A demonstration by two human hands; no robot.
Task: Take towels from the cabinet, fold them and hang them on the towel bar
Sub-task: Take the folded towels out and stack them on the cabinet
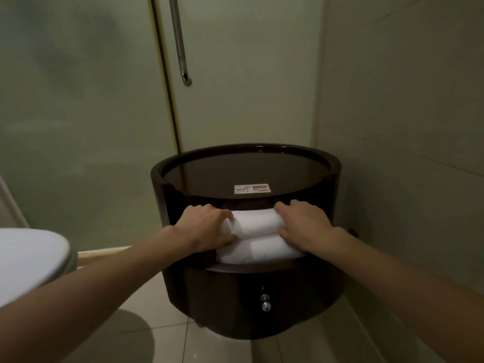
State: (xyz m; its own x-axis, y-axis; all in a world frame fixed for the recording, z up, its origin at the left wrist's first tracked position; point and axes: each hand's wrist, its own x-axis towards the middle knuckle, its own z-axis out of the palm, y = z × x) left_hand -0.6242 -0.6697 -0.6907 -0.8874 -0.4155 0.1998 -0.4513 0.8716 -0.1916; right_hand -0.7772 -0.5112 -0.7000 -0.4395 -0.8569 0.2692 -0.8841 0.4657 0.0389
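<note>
Work on the task has barely begun. A glass door point(235, 74) fills the far side, with a metal bar point(179, 40) fixed upright on it; whether that is the towel bar I cannot tell. Near it stands a round dark cabinet point(246, 297), its open shelf holding two rolled white towels. The left hand point(207, 226) and right hand point(305, 226) curl round the left and right ends of the upper towel point(255, 222), which lies on the lower towel point(262, 251) inside the shelf. Lifting out, folding and hanging all remain.
</note>
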